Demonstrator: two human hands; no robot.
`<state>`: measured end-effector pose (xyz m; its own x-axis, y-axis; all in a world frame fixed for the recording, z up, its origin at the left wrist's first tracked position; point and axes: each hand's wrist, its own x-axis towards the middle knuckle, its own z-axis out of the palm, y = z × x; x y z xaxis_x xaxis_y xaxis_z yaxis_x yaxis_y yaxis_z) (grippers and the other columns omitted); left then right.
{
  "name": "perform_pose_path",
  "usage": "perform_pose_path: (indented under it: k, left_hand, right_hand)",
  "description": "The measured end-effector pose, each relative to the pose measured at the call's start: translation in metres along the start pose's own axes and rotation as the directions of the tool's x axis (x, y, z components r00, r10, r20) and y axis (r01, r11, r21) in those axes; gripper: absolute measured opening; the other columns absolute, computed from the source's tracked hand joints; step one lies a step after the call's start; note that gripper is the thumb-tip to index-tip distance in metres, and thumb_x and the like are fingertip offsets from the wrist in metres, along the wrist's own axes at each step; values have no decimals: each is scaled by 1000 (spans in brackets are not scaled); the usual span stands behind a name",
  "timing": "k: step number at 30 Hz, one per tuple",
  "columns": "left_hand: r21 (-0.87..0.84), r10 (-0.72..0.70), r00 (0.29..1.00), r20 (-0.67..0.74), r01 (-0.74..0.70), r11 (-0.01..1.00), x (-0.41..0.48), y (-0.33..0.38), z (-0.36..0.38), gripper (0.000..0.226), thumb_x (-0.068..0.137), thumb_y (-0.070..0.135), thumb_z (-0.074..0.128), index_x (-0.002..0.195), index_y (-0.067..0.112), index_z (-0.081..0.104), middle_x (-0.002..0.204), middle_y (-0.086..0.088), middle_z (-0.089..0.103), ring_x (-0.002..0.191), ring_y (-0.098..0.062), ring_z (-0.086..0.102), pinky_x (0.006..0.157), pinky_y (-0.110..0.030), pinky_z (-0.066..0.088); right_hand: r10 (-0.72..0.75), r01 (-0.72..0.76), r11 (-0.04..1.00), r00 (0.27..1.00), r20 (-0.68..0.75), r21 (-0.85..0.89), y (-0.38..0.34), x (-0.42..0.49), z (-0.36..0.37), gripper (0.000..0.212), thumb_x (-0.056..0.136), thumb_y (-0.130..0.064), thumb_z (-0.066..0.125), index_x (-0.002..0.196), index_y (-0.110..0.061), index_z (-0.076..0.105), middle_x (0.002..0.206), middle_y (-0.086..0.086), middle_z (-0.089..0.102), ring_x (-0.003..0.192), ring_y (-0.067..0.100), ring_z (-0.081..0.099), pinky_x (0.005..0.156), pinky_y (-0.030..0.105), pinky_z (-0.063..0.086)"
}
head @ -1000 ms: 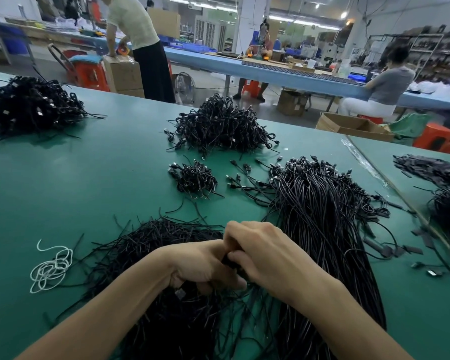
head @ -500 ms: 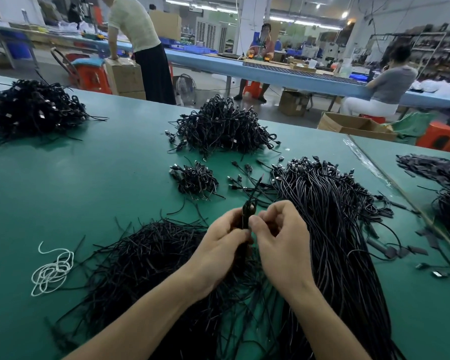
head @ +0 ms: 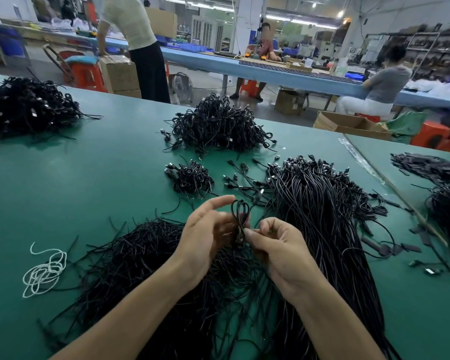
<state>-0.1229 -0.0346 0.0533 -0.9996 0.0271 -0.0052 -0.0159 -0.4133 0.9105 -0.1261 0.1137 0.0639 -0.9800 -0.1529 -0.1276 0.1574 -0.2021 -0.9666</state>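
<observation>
A looped black cable point(head: 240, 213) stands upright between my two hands above the green table point(head: 89, 183). My left hand point(head: 205, 232) holds the coil from the left, its fingers spread and loosely bent round it. My right hand point(head: 278, 248) pinches the coil's waist with thumb and forefinger. Under my hands lies a heap of thin black ties point(head: 146, 261). To the right stretches a long bundle of straight black cables point(head: 320, 219) with plugs at the far end.
A small pile of coiled cables point(head: 191, 179) lies just beyond my hands, a bigger pile point(head: 218, 126) behind it, another point(head: 24, 107) at far left. A white cord point(head: 44, 271) lies at left. A second table point(head: 442, 183) with cables adjoins at right. People work beyond.
My hands rose from the tie heap and moved away from me with the cable. It now shows as an upright loop, and my left fingers have spread.
</observation>
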Motion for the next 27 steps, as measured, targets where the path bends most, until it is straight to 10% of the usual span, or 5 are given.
perform_pose_path:
  k: [4, 12, 21, 27]
  left_hand:
    - [79, 79, 996, 30, -81, 994, -2, 2, 0, 35, 103, 38, 39, 97, 15, 65, 89, -10, 75, 92, -25, 70, 89, -40, 47]
    - [690, 295, 954, 53, -249, 680, -8, -12, -9, 31, 76, 21, 86, 89, 22, 58, 71, 8, 54, 56, -1, 44, 57, -15, 38]
    - [166, 113, 993, -32, -107, 980, -1, 0, -7, 17, 97, -4, 50, 99, 7, 63, 95, -11, 76, 93, -23, 73, 75, -28, 58]
    - [-48, 117, 992, 51, -115, 992, -4, 10, -6, 33, 104, 30, 42, 84, 19, 65, 80, -8, 74, 86, -19, 73, 75, -23, 56]
  right_hand:
    - [52, -53, 997, 999, 16, 59, -1, 2, -2, 36, 74, 4, 74, 68, -18, 46, 68, 9, 63, 61, 15, 56, 53, 22, 41]
    - [-95, 89, 994, 991, -97, -70, -6, 4, -3, 36, 83, 5, 72, 74, -16, 45, 65, 0, 63, 52, 7, 52, 54, 20, 45]
    - [-130, 135, 989, 989, 77, -65, 2, -4, 9, 35, 85, 11, 66, 72, -14, 45, 72, 5, 65, 67, 6, 63, 60, 14, 49]
    - [-109, 113, 992, 991, 72, -50, 9, -1, 5, 39, 85, 6, 70, 75, -17, 40, 69, 1, 64, 64, 6, 59, 61, 14, 48]
